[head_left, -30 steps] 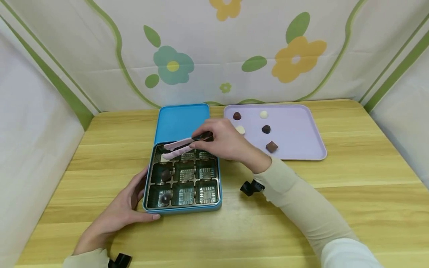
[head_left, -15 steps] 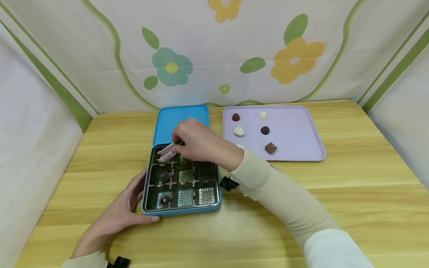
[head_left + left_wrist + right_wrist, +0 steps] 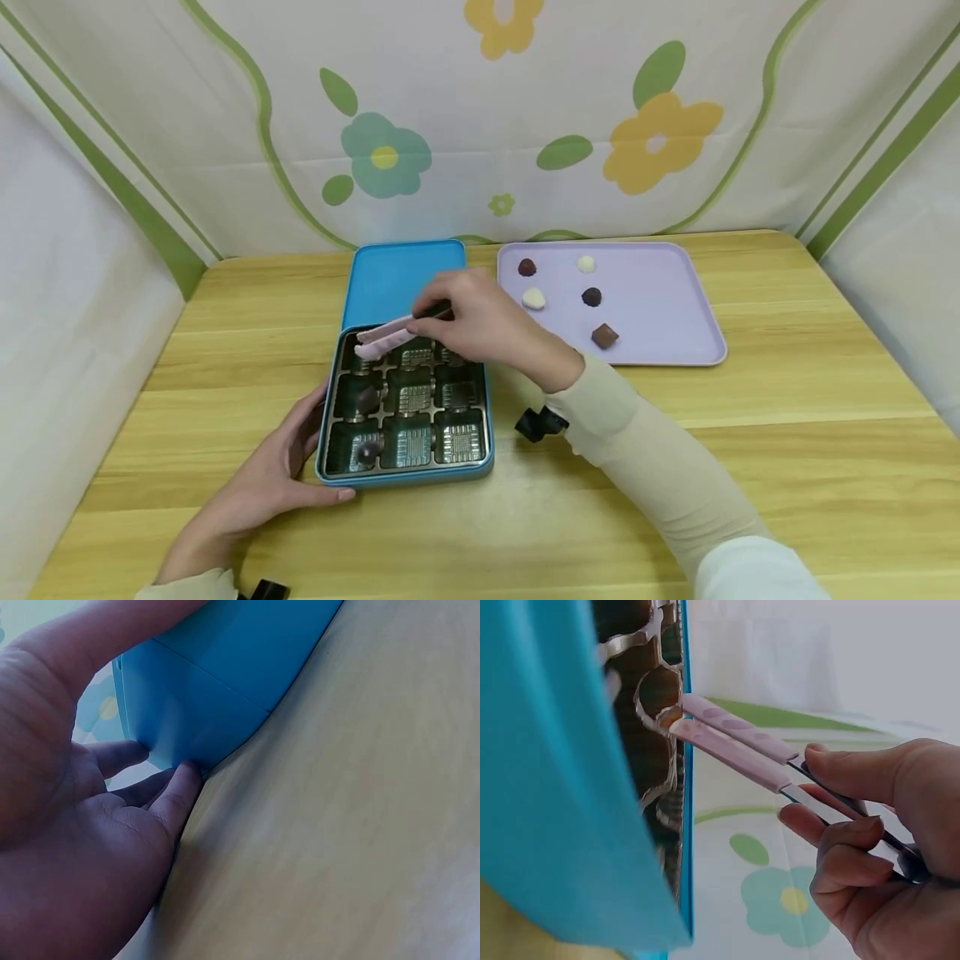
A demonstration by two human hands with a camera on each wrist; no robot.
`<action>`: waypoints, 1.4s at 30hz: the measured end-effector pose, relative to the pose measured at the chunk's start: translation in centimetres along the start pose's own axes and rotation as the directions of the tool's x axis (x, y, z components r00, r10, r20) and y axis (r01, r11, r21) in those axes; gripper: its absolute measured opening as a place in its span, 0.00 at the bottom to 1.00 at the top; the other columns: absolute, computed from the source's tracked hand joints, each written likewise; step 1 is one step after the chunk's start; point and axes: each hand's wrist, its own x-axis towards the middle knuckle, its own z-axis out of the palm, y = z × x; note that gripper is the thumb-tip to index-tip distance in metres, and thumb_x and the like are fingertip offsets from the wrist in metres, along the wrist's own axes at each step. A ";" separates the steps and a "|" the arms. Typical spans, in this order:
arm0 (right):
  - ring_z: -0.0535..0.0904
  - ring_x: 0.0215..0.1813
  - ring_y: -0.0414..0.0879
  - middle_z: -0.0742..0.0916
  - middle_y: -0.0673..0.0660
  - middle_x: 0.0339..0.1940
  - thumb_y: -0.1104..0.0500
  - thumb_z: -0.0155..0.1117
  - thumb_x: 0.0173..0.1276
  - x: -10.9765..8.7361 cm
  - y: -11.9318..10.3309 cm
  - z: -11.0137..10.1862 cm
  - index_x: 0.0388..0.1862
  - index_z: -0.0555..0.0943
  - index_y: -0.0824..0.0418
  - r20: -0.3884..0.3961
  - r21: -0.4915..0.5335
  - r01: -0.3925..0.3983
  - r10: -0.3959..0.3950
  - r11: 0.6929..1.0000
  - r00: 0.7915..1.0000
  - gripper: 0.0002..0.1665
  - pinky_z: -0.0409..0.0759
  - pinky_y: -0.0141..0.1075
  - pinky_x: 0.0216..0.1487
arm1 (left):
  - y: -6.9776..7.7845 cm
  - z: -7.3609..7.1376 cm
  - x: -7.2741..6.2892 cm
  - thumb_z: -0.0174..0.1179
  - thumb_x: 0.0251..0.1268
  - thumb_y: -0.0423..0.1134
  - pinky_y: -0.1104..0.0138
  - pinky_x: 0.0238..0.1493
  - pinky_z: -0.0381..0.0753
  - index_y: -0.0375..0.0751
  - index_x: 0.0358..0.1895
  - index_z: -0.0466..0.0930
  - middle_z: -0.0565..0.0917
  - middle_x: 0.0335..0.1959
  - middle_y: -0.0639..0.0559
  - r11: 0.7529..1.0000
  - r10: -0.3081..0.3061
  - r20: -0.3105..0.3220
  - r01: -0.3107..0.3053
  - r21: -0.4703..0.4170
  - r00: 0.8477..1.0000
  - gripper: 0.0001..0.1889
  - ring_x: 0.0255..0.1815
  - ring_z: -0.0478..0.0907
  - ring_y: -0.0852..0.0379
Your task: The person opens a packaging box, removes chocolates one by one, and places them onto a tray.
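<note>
In the head view, my right hand (image 3: pixel 487 321) pinches a pair of tongs (image 3: pixel 386 337) with pale pink tips and dark handles. The tips reach over the far left compartment of a blue tin box (image 3: pixel 420 477) and hide much of it. In the right wrist view, thumb and fingers press both arms of the tongs (image 3: pixel 735 746), whose tips stand slightly apart at the tin's rim. My left hand (image 3: pixel 262 479) holds the tin by its near left corner, thumb along the front, fingers at the left side. Dark chocolates (image 3: pixel 367 400) sit in the left column's middle and near compartments.
A lilac tray (image 3: pixel 660 308) at the back right bears several chocolates, among them a square brown one (image 3: pixel 605 336) and a white one (image 3: pixel 534 298). Behind the tin lies its blue lid (image 3: pixel 397 275). A flowered cloth (image 3: pixel 465 125) hangs behind the wooden table (image 3: pixel 600 533).
My right hand moved left with the tongs over the far left compartment, then drew back a little to the right. The left hand has stayed on the tin.
</note>
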 end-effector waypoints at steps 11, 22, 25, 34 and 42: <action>0.87 0.46 0.44 0.95 0.51 0.42 0.57 0.78 0.70 -2.9 2.4 -0.8 0.44 0.95 0.54 -0.135 0.247 -0.161 0.199 0.955 0.971 0.06 0.86 0.37 0.46 | 0.1 -0.3 -0.2 0.82 0.51 0.26 0.85 0.70 0.66 0.58 0.90 0.44 0.52 0.88 0.34 1.000 0.001 0.008 -0.001 0.001 1.000 0.68 0.76 0.62 0.80; 0.87 0.42 0.45 0.93 0.54 0.46 0.56 0.78 0.71 -4.6 3.1 -2.3 0.48 0.95 0.54 -0.130 0.387 -0.246 0.317 0.889 0.939 0.09 0.85 0.33 0.40 | 0.0 -0.1 -0.6 0.82 0.50 0.25 0.86 0.70 0.66 0.58 0.90 0.45 0.52 0.88 0.35 1.000 -0.002 -0.001 0.002 -0.009 1.000 0.68 0.77 0.61 0.80; 0.85 0.39 0.46 0.94 0.55 0.46 0.56 0.78 0.72 -5.4 3.9 -3.1 0.48 0.94 0.55 -0.154 0.407 -0.248 0.334 0.879 0.930 0.09 0.81 0.32 0.36 | -0.1 -0.1 -0.7 0.82 0.49 0.25 0.86 0.71 0.64 0.58 0.90 0.45 0.51 0.88 0.36 1.000 -0.004 -0.005 0.004 -0.008 1.000 0.69 0.77 0.61 0.81; 0.88 0.43 0.41 0.94 0.45 0.41 0.56 0.78 0.72 -8.6 6.7 -6.0 0.49 0.93 0.62 -0.232 0.462 -0.317 0.458 0.828 0.858 0.13 0.82 0.29 0.37 | 0.1 -0.4 -0.8 0.82 0.49 0.24 0.87 0.71 0.64 0.58 0.90 0.45 0.51 0.88 0.36 1.000 -0.006 -0.012 0.005 -0.010 1.000 0.69 0.77 0.61 0.81; 0.77 0.33 0.37 0.93 0.38 0.34 0.52 0.78 0.71 -12.0 8.8 -8.8 0.49 0.94 0.57 -0.280 0.499 -0.375 0.555 0.781 0.783 0.13 0.76 0.26 0.33 | -0.1 -0.4 -0.8 0.82 0.50 0.25 0.85 0.70 0.66 0.58 0.90 0.44 0.51 0.88 0.36 1.000 -0.005 -0.011 0.005 -0.002 1.000 0.69 0.76 0.62 0.82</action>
